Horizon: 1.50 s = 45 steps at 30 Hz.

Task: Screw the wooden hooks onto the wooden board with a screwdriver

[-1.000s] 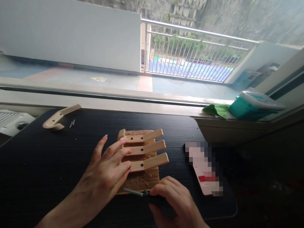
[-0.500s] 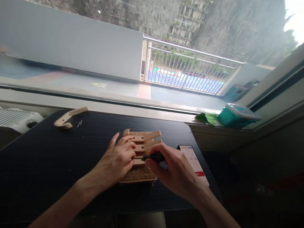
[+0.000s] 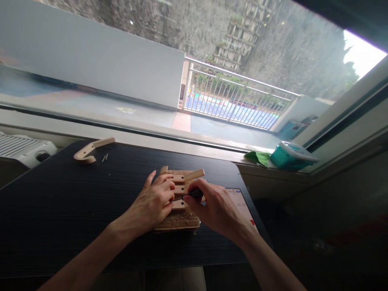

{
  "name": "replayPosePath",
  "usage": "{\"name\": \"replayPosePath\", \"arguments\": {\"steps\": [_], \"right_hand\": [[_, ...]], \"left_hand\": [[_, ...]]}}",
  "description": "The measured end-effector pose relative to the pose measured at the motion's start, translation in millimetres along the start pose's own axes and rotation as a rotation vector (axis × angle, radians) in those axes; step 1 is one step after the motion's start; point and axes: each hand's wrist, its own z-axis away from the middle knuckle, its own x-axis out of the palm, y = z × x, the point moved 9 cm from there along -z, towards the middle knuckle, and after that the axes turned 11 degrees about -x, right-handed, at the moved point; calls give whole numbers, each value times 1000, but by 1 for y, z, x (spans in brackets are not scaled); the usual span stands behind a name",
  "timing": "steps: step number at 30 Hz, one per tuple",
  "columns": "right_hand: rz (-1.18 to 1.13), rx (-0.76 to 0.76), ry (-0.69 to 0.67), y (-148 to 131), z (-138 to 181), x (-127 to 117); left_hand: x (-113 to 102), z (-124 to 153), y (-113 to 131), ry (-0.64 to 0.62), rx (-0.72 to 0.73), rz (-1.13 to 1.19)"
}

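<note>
Gripping blk tool (image 3: 197, 192) w/ R hand (image 3: 220, 205), L hand (image 3: 156, 200) splayed on smooth bent-wood hooks (image 3: 194, 174) atop rough brn slab (image 3: 179, 222).

Phone (image 3: 241, 199) partly behind right hand (image 3: 214, 204)

Reaches forward with both arms bare, angling the left forearm (image 3: 93, 251) in from the lower left and the right forearm (image 3: 269, 258) from the lower right. Holds the left hand (image 3: 156, 199) back upward, with the little finger (image 3: 149, 178) stretched apart and the other fingers bent to the right. Curls the right hand (image 3: 218, 204) into a pinch, thumb (image 3: 194, 206) below. Sets both hands near each other, wrists well apart.
</note>
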Motion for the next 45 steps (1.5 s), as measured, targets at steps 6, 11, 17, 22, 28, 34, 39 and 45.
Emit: {"name": "replayPosePath", "arguments": {"steps": [6,11,17,22,28,34,39,45], "right_hand": [[-11,8,-15,1,-1,5],[-10,1,-39,0,-2,7],[-13,-30,-55,-1,-7,7],[-11,-85,-94,-5,-10,7],[-14,-152,-169,-10,-13,7],[20,-177,-231,-15,-27,7],[60,-216,-304,-20,-38,10],[-5,-163,-366,-14,-41,12]], "left_hand": [[0,0,-2,-5,-6,23],[3,0,-4,-12,-6,26],[4,-1,-6,-27,-9,23],[3,-1,-6,-23,-4,34],[3,-1,-7,-31,-1,47],[3,-3,-7,-29,1,39],[1,-3,-6,-35,-13,36],[0,-2,-6,-33,-17,46]]}}
